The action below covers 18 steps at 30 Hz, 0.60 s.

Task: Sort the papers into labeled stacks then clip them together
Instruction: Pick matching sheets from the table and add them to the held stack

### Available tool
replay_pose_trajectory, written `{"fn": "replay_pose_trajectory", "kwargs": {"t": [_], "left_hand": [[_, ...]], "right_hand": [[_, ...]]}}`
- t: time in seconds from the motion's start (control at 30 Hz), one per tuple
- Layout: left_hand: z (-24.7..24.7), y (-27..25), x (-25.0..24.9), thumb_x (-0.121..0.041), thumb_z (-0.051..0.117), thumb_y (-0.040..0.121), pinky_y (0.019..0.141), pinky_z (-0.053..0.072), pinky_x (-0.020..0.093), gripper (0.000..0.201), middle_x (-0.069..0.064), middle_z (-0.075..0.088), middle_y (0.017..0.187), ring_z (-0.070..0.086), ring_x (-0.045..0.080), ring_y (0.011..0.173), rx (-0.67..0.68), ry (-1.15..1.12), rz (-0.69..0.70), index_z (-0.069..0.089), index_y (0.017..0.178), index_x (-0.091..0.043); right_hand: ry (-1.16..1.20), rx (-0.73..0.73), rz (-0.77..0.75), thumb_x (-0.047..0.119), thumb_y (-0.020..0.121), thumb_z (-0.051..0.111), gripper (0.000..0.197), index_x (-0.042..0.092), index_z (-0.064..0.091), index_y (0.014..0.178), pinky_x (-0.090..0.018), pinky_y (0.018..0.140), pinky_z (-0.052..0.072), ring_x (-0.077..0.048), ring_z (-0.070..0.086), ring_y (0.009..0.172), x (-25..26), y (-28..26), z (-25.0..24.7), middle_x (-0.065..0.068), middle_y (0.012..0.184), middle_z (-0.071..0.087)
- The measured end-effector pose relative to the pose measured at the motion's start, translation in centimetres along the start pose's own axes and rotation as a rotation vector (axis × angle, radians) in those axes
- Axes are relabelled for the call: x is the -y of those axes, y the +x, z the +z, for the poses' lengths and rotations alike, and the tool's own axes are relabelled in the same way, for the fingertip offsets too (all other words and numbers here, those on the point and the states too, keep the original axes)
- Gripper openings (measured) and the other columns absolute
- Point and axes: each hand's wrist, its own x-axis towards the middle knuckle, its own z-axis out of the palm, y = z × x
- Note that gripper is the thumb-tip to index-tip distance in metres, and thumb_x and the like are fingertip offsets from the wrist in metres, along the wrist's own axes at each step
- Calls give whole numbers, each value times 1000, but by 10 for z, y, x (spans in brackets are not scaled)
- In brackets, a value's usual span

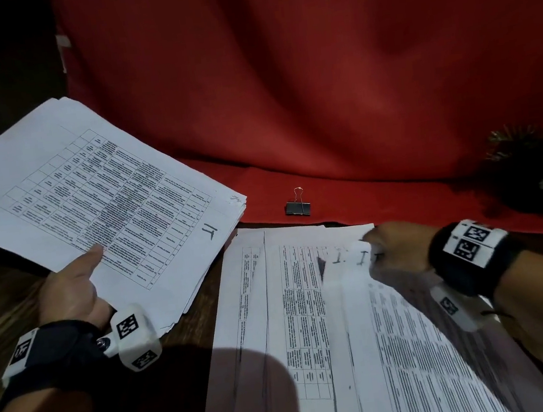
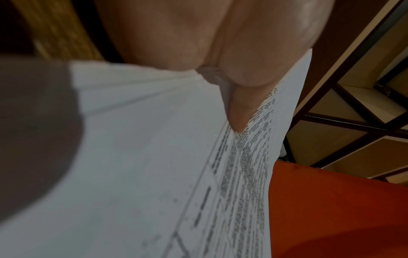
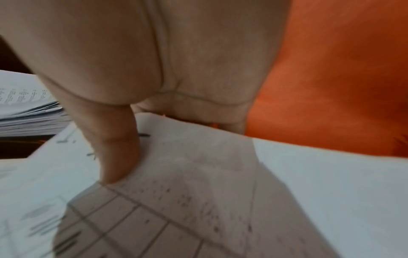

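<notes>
My left hand (image 1: 78, 284) grips a thick stack of printed papers (image 1: 90, 193) marked "IT", held tilted above the table's left side. Its thumb (image 2: 238, 104) lies on the top sheet and the fingers are hidden underneath. My right hand (image 1: 394, 245) pinches the far corner of a blurred loose sheet (image 1: 415, 332) and lifts it off the spread papers (image 1: 275, 308) on the table. In the right wrist view the thumb (image 3: 117, 153) presses on that sheet (image 3: 198, 174). A black binder clip (image 1: 297, 206) lies alone on the red cloth, beyond both hands.
Red cloth (image 1: 316, 80) covers the back of the table and hangs as a backdrop. A dark tinsel-like ornament (image 1: 529, 170) sits at the far right. Dark wooden tabletop (image 1: 156, 391) shows in front, between my arms.
</notes>
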Motion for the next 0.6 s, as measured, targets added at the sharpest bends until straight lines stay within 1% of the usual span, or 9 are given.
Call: {"fn": "replay_pose_trajectory", "kwargs": {"t": [0.07,0.1,0.13,0.2,0.27,0.37,0.43,0.5,0.6], "left_hand": [[1,-4,-2,-2,38,107,25,29,10,65,2,72,66,32,2,18,59,5,15,82,68,-29],[2,-5,-3,-3,40,107,26,32,11,71,-11,61,44,37,2,20,71,8,7,79,55,-30],[-1,1,-1,-5,44,106,29,38,11,75,-17,56,37,46,0,25,55,-18,11,72,41,-32],[-7,9,1,-15,54,102,39,49,12,73,-20,62,43,61,-4,40,30,-88,41,66,35,-42],[-14,7,3,-18,58,100,43,52,14,70,-20,66,47,65,-5,46,5,-115,91,65,36,-45],[-8,-10,-1,-17,56,101,35,45,11,77,-19,55,35,56,-5,33,45,0,101,60,29,-42],[4,-21,-7,-13,50,104,26,32,11,79,-15,39,25,38,1,19,65,75,97,62,29,-37],[8,-25,-11,-12,47,106,24,24,9,77,-14,29,24,27,1,16,56,64,62,67,35,-35],[8,-27,-14,-13,47,106,24,27,10,60,-14,30,24,28,1,17,30,-1,39,80,59,-31]], "right_hand": [[84,-70,-9,15,86,57,7,16,56,80,-27,60,46,-17,57,68,9,16,-5,0,76,63],[120,-85,-12,15,85,58,3,16,59,83,-27,62,48,-18,60,70,16,24,-7,-1,78,65],[166,-70,3,15,83,58,6,16,62,87,-29,65,53,-17,63,73,23,32,-7,0,80,67],[244,0,26,14,77,58,13,17,65,88,-32,66,58,-14,66,72,36,42,-8,5,79,70],[263,37,55,11,72,61,7,17,65,74,-29,56,53,-12,64,62,43,46,-8,5,69,69],[244,50,47,2,68,53,17,14,65,67,-28,54,48,-11,59,57,50,45,-10,0,72,73],[157,42,50,0,79,54,33,18,70,101,-33,73,55,-16,64,83,58,40,-9,-6,104,73],[15,-27,59,9,90,55,47,22,55,136,-41,94,53,-22,60,113,62,37,-6,-3,131,62],[-1,-89,32,23,91,60,51,31,50,140,-47,105,42,-21,52,126,61,35,-6,4,136,55]]}}
